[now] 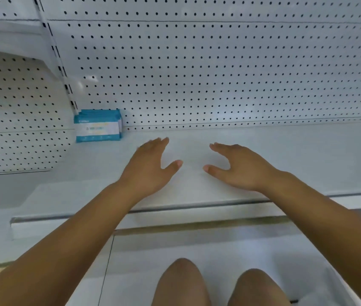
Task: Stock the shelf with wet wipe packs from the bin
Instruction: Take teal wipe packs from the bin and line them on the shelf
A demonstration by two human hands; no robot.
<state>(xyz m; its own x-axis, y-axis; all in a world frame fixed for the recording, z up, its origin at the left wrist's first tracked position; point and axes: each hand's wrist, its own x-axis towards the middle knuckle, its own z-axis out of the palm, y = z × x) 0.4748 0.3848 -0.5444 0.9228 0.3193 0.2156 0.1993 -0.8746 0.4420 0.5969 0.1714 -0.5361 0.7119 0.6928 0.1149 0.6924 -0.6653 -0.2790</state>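
Note:
Several blue and white wet wipe packs (pixel 98 125) stand upright in a row at the back left corner of the white shelf (pixel 285 155), against the perforated back panel. My left hand (pixel 150 164) hovers over the middle of the shelf, fingers straight, palm down, holding nothing. My right hand (pixel 237 166) is beside it, a little to the right, fingers spread and empty. Both hands are to the right of the packs and apart from them. The bin is out of view.
A white pegboard back panel (pixel 219 74) rises behind the shelf. A slotted upright (pixel 61 69) separates it from a neighbouring bay at left. The shelf's front edge (pixel 197 208) runs across below my wrists. My knees (pixel 181 281) show at the bottom.

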